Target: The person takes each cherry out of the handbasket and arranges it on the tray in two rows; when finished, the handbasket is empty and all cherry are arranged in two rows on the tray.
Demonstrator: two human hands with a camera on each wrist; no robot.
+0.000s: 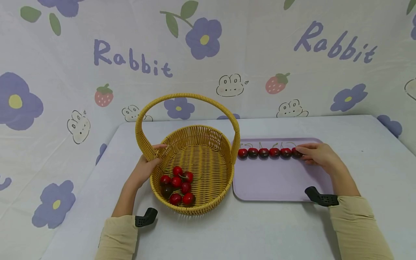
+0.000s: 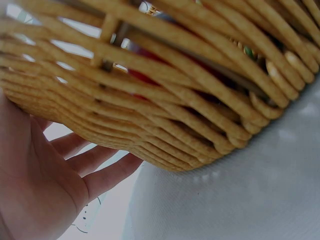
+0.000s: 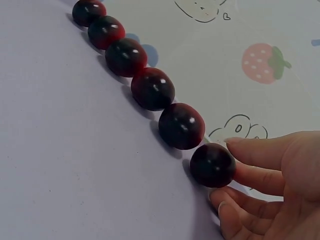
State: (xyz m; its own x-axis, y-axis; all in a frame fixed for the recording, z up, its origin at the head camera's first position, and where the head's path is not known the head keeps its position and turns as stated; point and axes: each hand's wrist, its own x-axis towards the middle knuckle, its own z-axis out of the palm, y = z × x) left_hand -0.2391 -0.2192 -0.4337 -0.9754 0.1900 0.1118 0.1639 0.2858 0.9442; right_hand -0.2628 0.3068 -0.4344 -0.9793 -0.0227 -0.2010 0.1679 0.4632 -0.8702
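A yellow wicker basket (image 1: 231,180) with a tall arched handle stands on the table, and several red cherries (image 1: 176,182) lie together in its lower left part. My left hand (image 1: 147,168) grips the basket's left side by the foot of the handle; the left wrist view shows its fingers (image 2: 112,175) against the outer wicker. On a lilac tray (image 1: 269,184) to the right, several dark red cherries (image 1: 264,153) form a row along the far side, stems pointing away. With thumb and fingers, my right hand (image 1: 320,155) holds the cherry (image 3: 213,165) at the row's right end.
A white cloth covers the table (image 1: 214,234). Behind it hangs a pale curtain (image 1: 253,43) printed with flowers, rabbits and strawberries. The tray's left edge lies close beside the basket, whose handle rises high above the rim. A black device (image 1: 320,198) sits at each wrist.
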